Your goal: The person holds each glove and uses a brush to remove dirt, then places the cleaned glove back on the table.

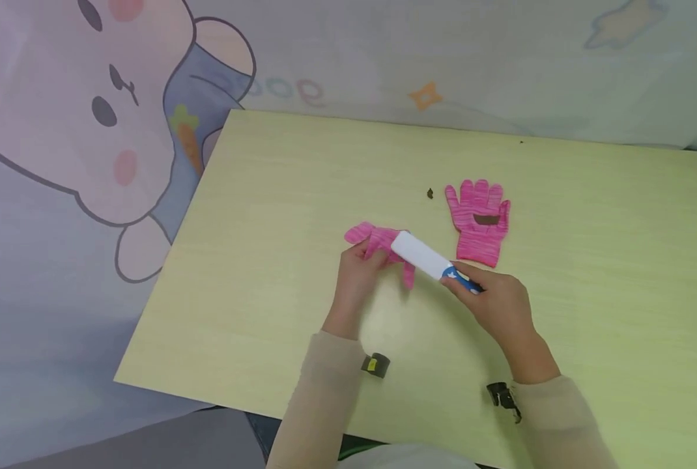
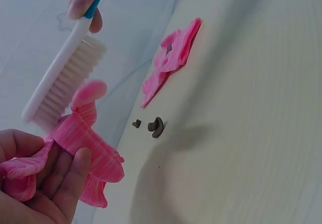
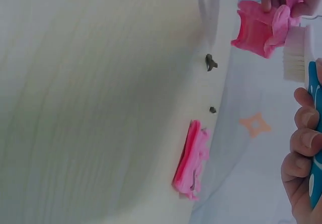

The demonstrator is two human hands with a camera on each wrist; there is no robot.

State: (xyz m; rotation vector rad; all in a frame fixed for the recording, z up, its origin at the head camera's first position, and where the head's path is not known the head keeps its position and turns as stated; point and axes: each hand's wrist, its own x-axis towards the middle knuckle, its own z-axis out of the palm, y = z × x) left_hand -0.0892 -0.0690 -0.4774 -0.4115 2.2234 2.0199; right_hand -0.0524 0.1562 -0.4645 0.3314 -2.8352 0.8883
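My left hand pinches a pink knit glove and holds it up above the table, its fingers partly folded over. In my right hand is a white brush with a blue handle, the fingers wrapped round that handle. The pale bristles face the held glove and appear to meet it; exact contact cannot be told. A second pink glove lies flat to the right, with a brown patch on it.
Small dark brown clumps lie on the pale table near the lying glove. A black wrist band shows by the left sleeve, and a black device by the right one. Behind the table hangs a printed cloth.
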